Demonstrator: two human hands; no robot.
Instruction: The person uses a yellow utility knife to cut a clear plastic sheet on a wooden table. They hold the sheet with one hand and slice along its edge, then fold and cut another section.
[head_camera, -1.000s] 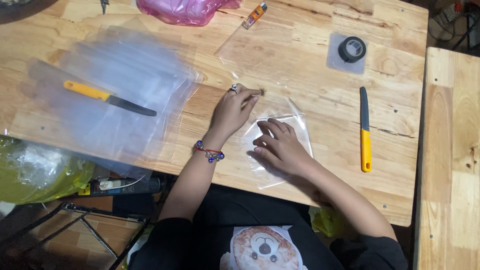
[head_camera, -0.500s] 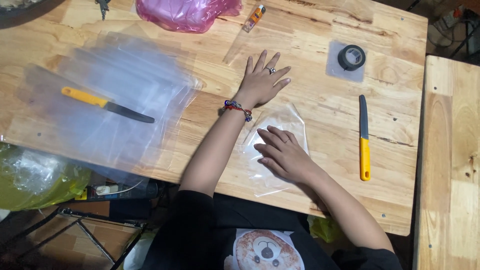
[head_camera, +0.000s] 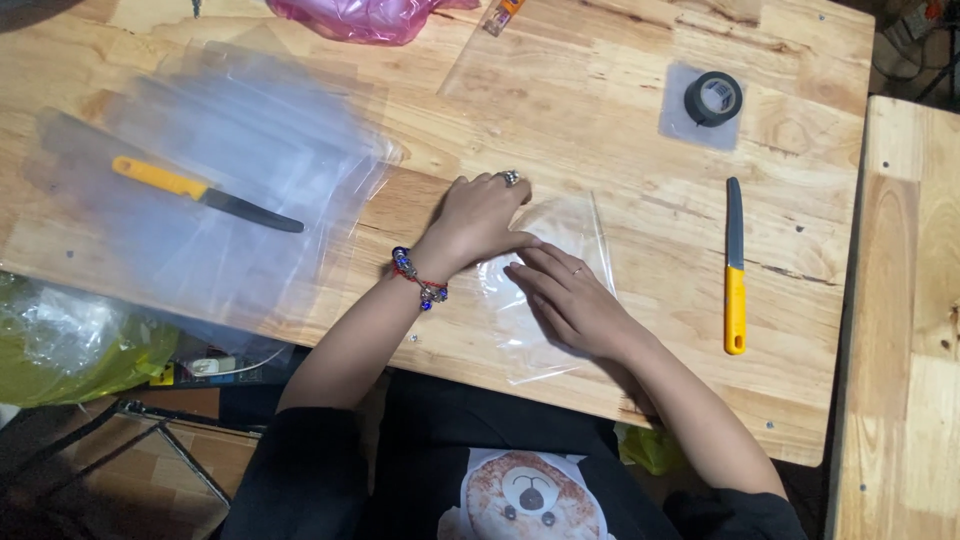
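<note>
While hands (head_camera: 530, 270) press clear bag (head_camera: 560, 300), table (head_camera: 600, 130) beyond lies bare.

You're sitting at a small packing or craft workbench, likely a home workshop: a bare wooden table (head_camera: 620, 120) carries a stack of clear plastic bags (head_camera: 230, 170), two yellow-handled knives (head_camera: 735, 265) and a black tape roll (head_camera: 713, 97). Bags of supplies crowd the floor beside it.

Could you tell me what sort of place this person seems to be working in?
Probably a small home or workshop packing bench: a wooden table holds a stack of clear plastic bags, two yellow-handled knives and a roll of black tape.
</note>
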